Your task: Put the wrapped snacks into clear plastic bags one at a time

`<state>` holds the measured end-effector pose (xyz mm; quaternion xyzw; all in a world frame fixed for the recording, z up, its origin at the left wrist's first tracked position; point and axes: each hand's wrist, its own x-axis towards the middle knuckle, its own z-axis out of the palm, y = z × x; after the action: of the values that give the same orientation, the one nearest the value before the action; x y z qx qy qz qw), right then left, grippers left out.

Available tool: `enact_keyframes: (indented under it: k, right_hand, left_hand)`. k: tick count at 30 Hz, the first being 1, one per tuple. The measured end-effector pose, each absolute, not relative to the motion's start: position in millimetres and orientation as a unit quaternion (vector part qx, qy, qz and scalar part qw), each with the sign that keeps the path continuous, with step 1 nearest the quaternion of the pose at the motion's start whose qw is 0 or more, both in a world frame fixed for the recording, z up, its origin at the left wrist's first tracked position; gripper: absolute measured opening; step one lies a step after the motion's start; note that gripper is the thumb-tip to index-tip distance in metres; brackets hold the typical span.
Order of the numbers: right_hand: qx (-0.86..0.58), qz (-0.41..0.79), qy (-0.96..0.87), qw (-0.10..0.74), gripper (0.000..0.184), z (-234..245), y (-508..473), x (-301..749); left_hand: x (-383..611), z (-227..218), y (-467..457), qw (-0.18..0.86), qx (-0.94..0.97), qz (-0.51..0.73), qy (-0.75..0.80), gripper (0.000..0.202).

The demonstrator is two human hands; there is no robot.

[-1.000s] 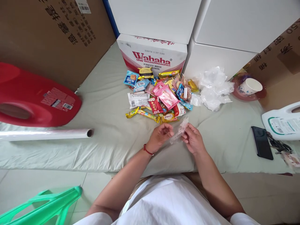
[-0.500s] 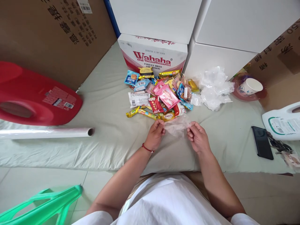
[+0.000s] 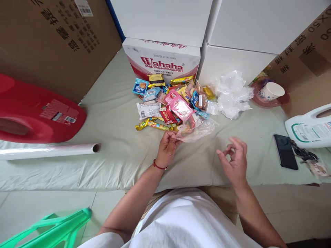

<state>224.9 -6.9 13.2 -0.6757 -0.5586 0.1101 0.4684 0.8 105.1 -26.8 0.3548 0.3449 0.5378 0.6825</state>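
Observation:
My left hand (image 3: 166, 148) pinches one edge of a clear plastic bag (image 3: 198, 132), which stretches to the right over the near side of a pile of wrapped snacks (image 3: 181, 107). Empty and slightly blurred, my right hand (image 3: 234, 160) hovers to the right of the bag with its fingers curled but apart. Pink, red, blue and yellow packets make up the pile. Right of the snacks lies a heap of crumpled clear plastic bags (image 3: 230, 94).
A Wahaha carton (image 3: 162, 62) stands behind the snacks. At left are a red jug (image 3: 38, 110) and a plastic film roll (image 3: 49, 151). A paper cup (image 3: 271, 91), white bottle (image 3: 310, 127), phone (image 3: 286, 151) and keys (image 3: 305, 153) sit at right. A green stool (image 3: 51, 229) is on the floor.
My right hand has let go of the clear plastic bag and moved away to the right. The bag now hangs from my left hand alone. The view has shifted slightly.

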Motion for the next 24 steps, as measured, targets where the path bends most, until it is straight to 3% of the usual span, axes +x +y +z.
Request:
enact_keyframes:
  k: [2,6,11,15,17,20,24]
  right_hand:
    - [-0.649,0.04,-0.644,0.402,0.053,25.4,20.9,234.7]
    - [-0.598,0.004,-0.766,0.237,0.022,40.3,58.8,246.6]
    - [-0.609,-0.012,-0.762,0.219,0.024,24.7,8.4,222.5]
    - [-0.546,0.119,-0.805,0.198,0.026,-0.4,-55.9,184.2]
    - [-0.513,0.225,-0.801,0.21,0.026,-4.7,-71.6,174.5]
    - [-0.529,0.348,-0.716,0.295,0.021,6.0,-72.4,182.2]
    - [-0.625,0.347,-0.564,0.414,0.016,31.4,-53.4,205.9]
  left_hand:
    - [2.3,-29.1,101.4,0.658,0.408,0.526,0.352,0.039]
    - [2.0,-29.9,99.0,0.629,0.427,0.525,0.382,0.041]
    - [4.8,-27.9,96.2,0.629,0.368,0.53,0.434,0.044]
    - [13.5,-26.5,88.7,0.711,0.282,0.494,0.413,0.046]
    - [16.9,-25.3,84.4,0.75,0.244,0.47,0.397,0.049]
    - [18.9,-23.0,79.6,0.784,0.213,0.443,0.379,0.05]
    - [18.9,-18.7,77.2,0.806,0.195,0.434,0.354,0.043]
